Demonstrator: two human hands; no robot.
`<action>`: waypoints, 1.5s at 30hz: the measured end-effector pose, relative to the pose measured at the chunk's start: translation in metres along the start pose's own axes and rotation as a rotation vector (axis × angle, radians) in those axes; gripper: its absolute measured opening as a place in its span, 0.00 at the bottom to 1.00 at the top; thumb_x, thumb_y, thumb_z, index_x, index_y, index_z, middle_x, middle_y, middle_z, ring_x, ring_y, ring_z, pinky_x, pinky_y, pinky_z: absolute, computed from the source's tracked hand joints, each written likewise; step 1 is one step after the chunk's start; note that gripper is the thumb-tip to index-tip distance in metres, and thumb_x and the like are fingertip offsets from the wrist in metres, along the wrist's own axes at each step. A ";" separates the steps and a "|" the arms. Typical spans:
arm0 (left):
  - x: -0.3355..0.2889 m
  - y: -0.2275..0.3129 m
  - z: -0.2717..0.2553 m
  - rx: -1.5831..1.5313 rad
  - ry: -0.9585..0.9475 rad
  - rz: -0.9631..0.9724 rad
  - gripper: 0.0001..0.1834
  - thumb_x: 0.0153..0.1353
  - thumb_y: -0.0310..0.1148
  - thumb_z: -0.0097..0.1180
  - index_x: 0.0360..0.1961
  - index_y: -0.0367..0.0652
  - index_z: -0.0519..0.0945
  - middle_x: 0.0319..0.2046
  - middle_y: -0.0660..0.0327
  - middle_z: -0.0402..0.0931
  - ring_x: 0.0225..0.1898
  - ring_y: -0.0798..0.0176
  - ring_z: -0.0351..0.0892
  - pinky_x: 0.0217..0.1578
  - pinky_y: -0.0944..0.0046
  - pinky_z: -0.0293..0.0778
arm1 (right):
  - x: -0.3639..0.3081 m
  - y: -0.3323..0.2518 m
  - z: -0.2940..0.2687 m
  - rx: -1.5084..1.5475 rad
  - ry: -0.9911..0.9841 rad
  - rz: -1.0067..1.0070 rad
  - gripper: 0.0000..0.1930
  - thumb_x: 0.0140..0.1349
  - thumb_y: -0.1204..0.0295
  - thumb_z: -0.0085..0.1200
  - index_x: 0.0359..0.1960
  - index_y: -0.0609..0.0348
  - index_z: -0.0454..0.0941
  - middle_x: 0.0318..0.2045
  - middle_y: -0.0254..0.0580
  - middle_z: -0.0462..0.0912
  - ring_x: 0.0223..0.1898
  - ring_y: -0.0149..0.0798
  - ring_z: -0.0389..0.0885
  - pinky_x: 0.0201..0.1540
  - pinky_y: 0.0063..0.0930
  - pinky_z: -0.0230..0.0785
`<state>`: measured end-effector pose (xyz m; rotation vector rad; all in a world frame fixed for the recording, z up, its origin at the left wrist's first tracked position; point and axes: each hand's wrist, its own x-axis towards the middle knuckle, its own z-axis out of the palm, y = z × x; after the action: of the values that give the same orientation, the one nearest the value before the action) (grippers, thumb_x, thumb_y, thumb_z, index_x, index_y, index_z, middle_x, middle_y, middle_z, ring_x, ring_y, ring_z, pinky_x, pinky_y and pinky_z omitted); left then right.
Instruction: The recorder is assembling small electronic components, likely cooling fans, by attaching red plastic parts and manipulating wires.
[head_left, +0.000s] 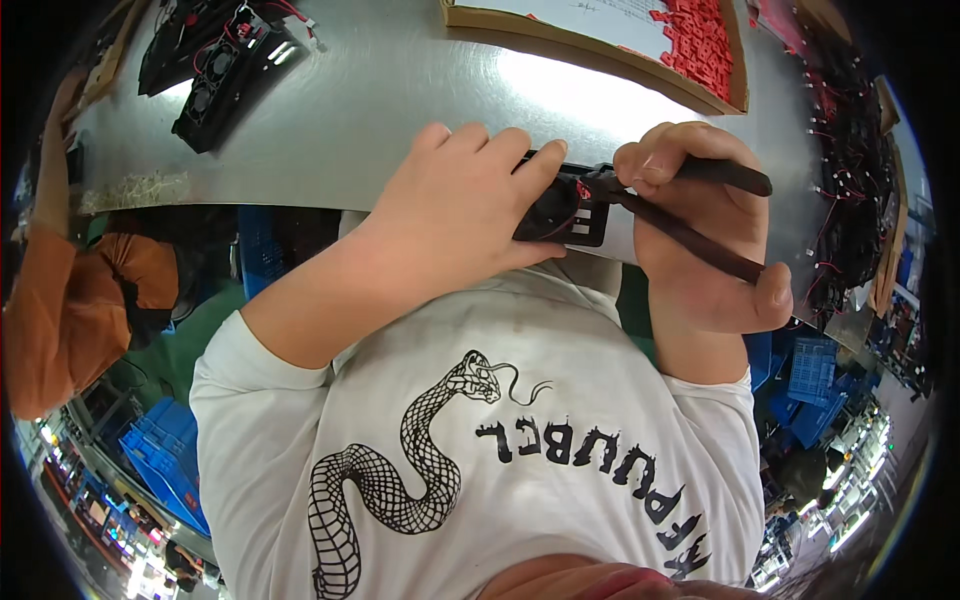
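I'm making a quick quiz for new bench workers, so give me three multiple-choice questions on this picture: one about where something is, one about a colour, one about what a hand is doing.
1. Where is the cardboard tray of small clips?
A. at the far side of the metal table
B. on the person's lap
C. under the left hand

2. What colour are the small clips in that tray?
A. blue
B. red
C. yellow

3. What is the right hand doing?
A. lying flat and open
B. gripping the dark handles of pliers
C. holding a cup

Answers:
1 A, the tray lies at the table's top edge, beyond both hands.
2 B, the heap is bright red.
3 B, its fingers close round both handles, the tool's tip at the small black fan under the left hand.
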<state>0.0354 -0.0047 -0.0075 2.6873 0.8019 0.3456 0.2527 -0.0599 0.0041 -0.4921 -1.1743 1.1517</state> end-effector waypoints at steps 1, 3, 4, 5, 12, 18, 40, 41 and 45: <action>0.000 0.000 0.000 0.003 0.007 0.005 0.40 0.52 0.59 0.69 0.61 0.46 0.78 0.40 0.63 0.76 0.41 0.58 0.77 0.45 0.56 0.68 | -0.001 0.002 -0.002 0.003 -0.016 -0.018 0.52 0.55 0.31 0.50 0.60 0.77 0.69 0.45 0.54 0.77 0.44 0.42 0.75 0.49 0.34 0.65; -0.001 0.001 0.000 0.003 0.011 0.002 0.40 0.51 0.58 0.70 0.61 0.46 0.78 0.40 0.63 0.76 0.41 0.58 0.77 0.45 0.56 0.68 | -0.003 0.002 0.000 0.006 -0.033 -0.035 0.53 0.54 0.31 0.51 0.60 0.77 0.69 0.46 0.54 0.77 0.45 0.42 0.75 0.49 0.34 0.64; -0.001 0.001 0.001 0.004 0.015 -0.001 0.40 0.51 0.58 0.70 0.61 0.47 0.79 0.40 0.63 0.77 0.41 0.58 0.77 0.45 0.55 0.68 | -0.006 0.000 0.004 -0.032 0.046 0.006 0.49 0.56 0.30 0.48 0.56 0.74 0.72 0.40 0.52 0.77 0.40 0.42 0.74 0.46 0.38 0.65; -0.001 0.001 0.001 0.007 0.015 -0.004 0.40 0.51 0.58 0.70 0.61 0.47 0.79 0.40 0.63 0.77 0.41 0.58 0.77 0.45 0.55 0.68 | -0.006 -0.001 0.008 -0.065 0.123 0.046 0.47 0.58 0.30 0.46 0.53 0.70 0.76 0.35 0.50 0.76 0.35 0.43 0.72 0.42 0.43 0.66; 0.020 -0.031 -0.007 -0.104 -0.089 0.293 0.38 0.48 0.56 0.73 0.59 0.50 0.80 0.41 0.63 0.79 0.43 0.58 0.80 0.47 0.56 0.70 | 0.046 -0.002 -0.009 0.287 -0.626 0.291 0.39 0.60 0.34 0.48 0.34 0.68 0.81 0.24 0.46 0.78 0.24 0.39 0.70 0.31 0.33 0.65; 0.001 -0.010 0.004 0.024 0.032 0.097 0.39 0.48 0.57 0.72 0.59 0.49 0.80 0.40 0.64 0.79 0.42 0.58 0.80 0.45 0.57 0.70 | 0.000 -0.010 -0.006 0.095 -0.017 0.062 0.48 0.58 0.32 0.47 0.59 0.72 0.73 0.41 0.51 0.77 0.41 0.42 0.73 0.46 0.39 0.66; -0.001 0.001 0.004 -0.036 0.025 -0.030 0.42 0.48 0.56 0.74 0.61 0.46 0.78 0.45 0.61 0.79 0.43 0.55 0.78 0.46 0.55 0.67 | -0.035 0.001 0.004 -0.052 0.059 -0.241 0.45 0.59 0.29 0.54 0.59 0.60 0.68 0.44 0.46 0.71 0.42 0.42 0.68 0.48 0.42 0.63; 0.000 0.002 0.003 -0.037 0.024 -0.028 0.42 0.48 0.56 0.74 0.61 0.46 0.78 0.45 0.61 0.79 0.43 0.55 0.78 0.46 0.55 0.67 | -0.036 0.001 0.006 -0.053 0.062 -0.242 0.45 0.59 0.29 0.54 0.59 0.60 0.68 0.44 0.46 0.71 0.42 0.42 0.68 0.48 0.42 0.63; -0.002 0.001 0.007 -0.008 0.050 -0.020 0.41 0.48 0.58 0.73 0.60 0.47 0.79 0.42 0.62 0.78 0.41 0.57 0.78 0.44 0.56 0.67 | -0.037 0.007 0.011 -0.045 0.138 -0.183 0.44 0.59 0.30 0.53 0.61 0.58 0.66 0.46 0.45 0.70 0.45 0.42 0.67 0.51 0.41 0.62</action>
<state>0.0368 -0.0081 -0.0140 2.6712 0.8391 0.4114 0.2421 -0.0924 -0.0142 -0.4805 -1.1035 0.9215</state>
